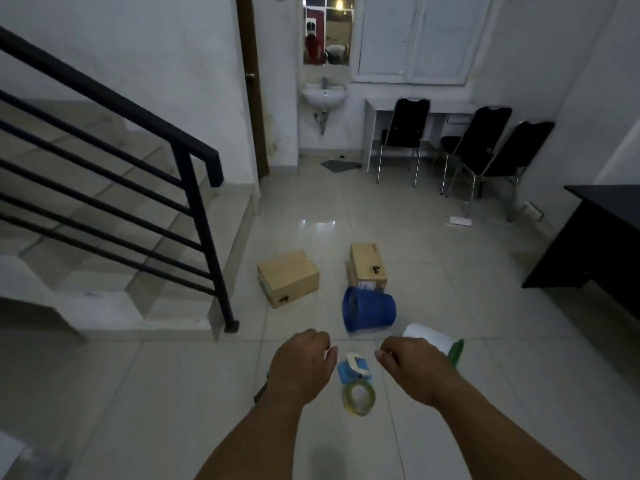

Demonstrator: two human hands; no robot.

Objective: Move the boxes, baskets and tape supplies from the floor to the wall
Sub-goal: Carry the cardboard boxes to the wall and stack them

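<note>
Left hand (301,362) and right hand (408,365) hover, fingers loosely curled round nothing, tape roll (358,398) on floor (450,271) between them, blue basket (369,311) tipped at 12 o'clock, cardboard box (287,278) at 11 o'clock

No words or numbers are legible. The right-hand box (367,265) carries a label (367,284), too blurred to read

White-and-green object (446,342) partly behind the right hand (412,368), identity unclear.
</note>
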